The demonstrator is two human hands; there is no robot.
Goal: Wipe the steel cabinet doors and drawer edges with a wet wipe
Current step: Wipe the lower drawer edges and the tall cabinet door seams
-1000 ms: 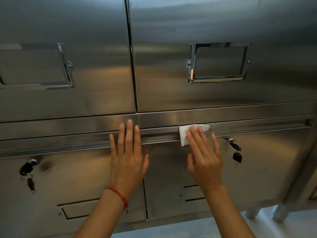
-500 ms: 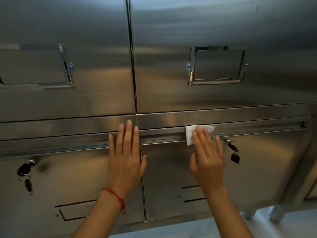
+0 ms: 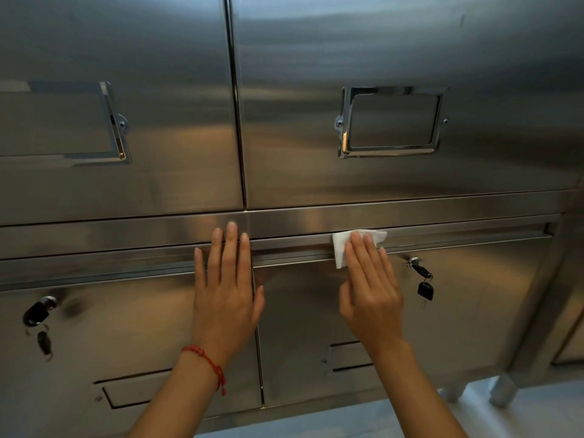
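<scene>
Right hand (image 3: 371, 294): fingers straight and together, flat against the steel, pressing a white folded wet wipe (image 3: 343, 248) onto the horizontal brushed-steel drawer edge (image 3: 458, 237). Not gripping it, just pinning it under the fingertips. The wipe sticks out left of and above the fingers, its lower corner hanging over the top of the lower right steel door (image 3: 474, 317).

Left hand (image 3: 226, 298): open, fingers straight, palm flat on the cabinet, holding nothing. It sits across the vertical seam between the two lower doors, fingertips reaching up over the rail. Wipe is well to its right, no contact. Red beaded string bracelet (image 3: 210, 363) on the left wrist.

Just right of the right hand: small black key hanging from a lock (image 3: 422, 278), near the little finger but apart from it. Lower left steel door (image 3: 110, 336) has another lock with dark keys (image 3: 39, 314).

Above the rail: two large upper steel doors, the right one (image 3: 395, 42) carrying a chrome rectangular label frame (image 3: 390, 121), the left one a matching frame (image 3: 113, 121) partly cut off by the picture edge. Pale floor (image 3: 521, 415) at bottom right, with cabinet feet on it.
</scene>
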